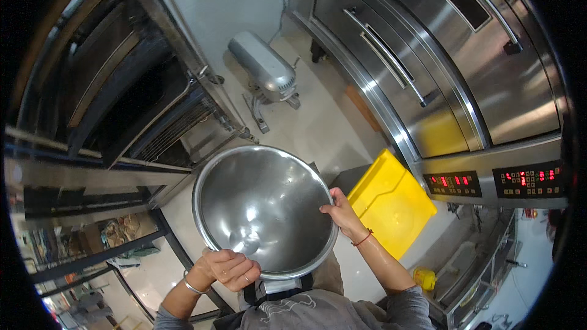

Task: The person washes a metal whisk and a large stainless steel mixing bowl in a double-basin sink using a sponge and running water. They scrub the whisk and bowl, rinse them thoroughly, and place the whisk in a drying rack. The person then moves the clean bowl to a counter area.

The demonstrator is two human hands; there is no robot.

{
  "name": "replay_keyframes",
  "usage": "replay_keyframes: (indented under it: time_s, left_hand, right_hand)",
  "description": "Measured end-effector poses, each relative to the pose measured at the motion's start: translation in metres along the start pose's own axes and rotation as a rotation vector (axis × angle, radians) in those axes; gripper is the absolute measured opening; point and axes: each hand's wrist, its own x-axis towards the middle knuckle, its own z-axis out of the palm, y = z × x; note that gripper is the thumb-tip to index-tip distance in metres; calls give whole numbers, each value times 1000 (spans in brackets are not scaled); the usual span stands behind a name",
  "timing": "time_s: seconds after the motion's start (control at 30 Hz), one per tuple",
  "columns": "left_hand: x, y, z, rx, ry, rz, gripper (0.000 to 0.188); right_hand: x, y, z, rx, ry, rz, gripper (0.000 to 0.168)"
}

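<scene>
A large stainless-steel mixing bowl (275, 206) is held up before my body, its inside facing up toward me. Nothing lies in it, and its wall reflects bright spots of light. My left hand (231, 268) has its fingers curled over the near left rim. On the right side of the rim, my right hand (340, 212) grips with the thumb inside the bowl. Beyond the bowl, a grey stand mixer (266, 66) stands on the floor near the back wall; no bowl shows on it.
At right, a stainless-steel deck oven (390, 62) has long bar handles and lit control panels (451, 184). A yellow plastic crate (394, 206) sits below it. A dark rack (137, 96) with trays stands at left. A yellow container (425, 278) is by the lower right shelving.
</scene>
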Motion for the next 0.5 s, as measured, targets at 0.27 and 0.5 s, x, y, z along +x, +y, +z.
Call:
replay_keyframes:
  time_s: [0.27, 0.5]
  left_hand:
    - [22, -50, -10, -140, -11, 416, 14]
    - [86, -30, 10, -390, 11, 581, 23]
  right_hand:
    - [-48, 41, 39, 214, 360, -156, 24]
    - [-166, 94, 54, 560, 662, -135, 18]
